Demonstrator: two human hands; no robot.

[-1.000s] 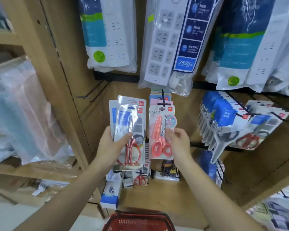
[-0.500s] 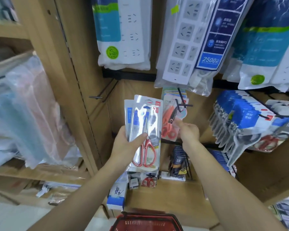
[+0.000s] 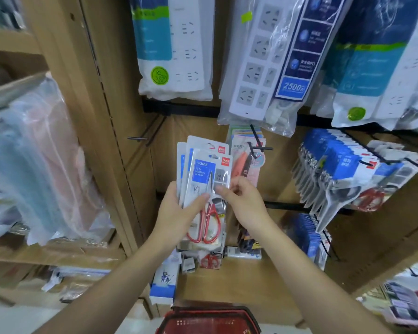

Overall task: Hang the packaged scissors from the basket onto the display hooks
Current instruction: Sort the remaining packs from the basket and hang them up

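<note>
Dead centre, left hand [image 3: 179, 213] grips a stack of scissors packs [image 3: 204, 143]; right hand [image 3: 244, 201] pinches the right edge of the front pack [image 3: 200, 174]. Pink pack [image 3: 245, 162] hangs on a hook [image 3: 257, 143] at one o'clock, basket [image 3: 208, 319] at six.

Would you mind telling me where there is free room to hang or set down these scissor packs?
The empty hook left of the pink scissors is free, and bare shelf board lies beyond the basket. The blue packs rightward are crowded.
</note>
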